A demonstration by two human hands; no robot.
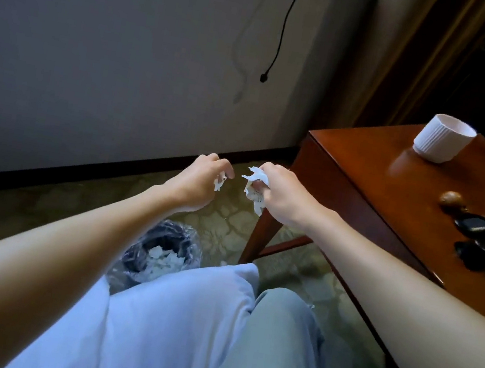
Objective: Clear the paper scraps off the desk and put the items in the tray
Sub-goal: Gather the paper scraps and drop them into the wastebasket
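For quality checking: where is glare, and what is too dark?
Head view: glare streaks the polished brown wooden desk near the white ribbed cup; the upper right corner is nearly black; the crumpled white paper scraps stay clear.

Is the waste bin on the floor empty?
No, white paper scraps lie inside the waste bin, on its dark liner.

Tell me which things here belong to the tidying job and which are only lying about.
Job: paper scraps, gripped in the left hand and the right hand; lined bin holding more scraps; desk; bunch of keys and wooden ball, likely tray items.

Lying about: black cable on the wall; curtain; perhaps the white ribbed cup.
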